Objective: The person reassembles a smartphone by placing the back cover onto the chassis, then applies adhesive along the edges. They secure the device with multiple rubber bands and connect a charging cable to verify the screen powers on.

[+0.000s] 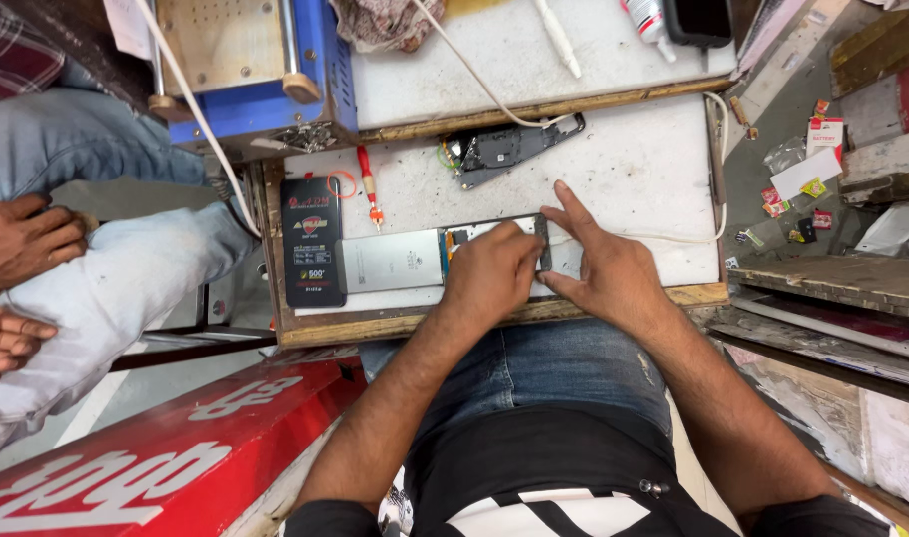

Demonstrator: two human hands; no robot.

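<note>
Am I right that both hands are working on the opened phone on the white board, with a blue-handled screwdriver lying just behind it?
Not quite: the head view shows the screwdriver has a red handle, not blue. The left hand and right hand do both rest on the opened phone on the white board.
</note>
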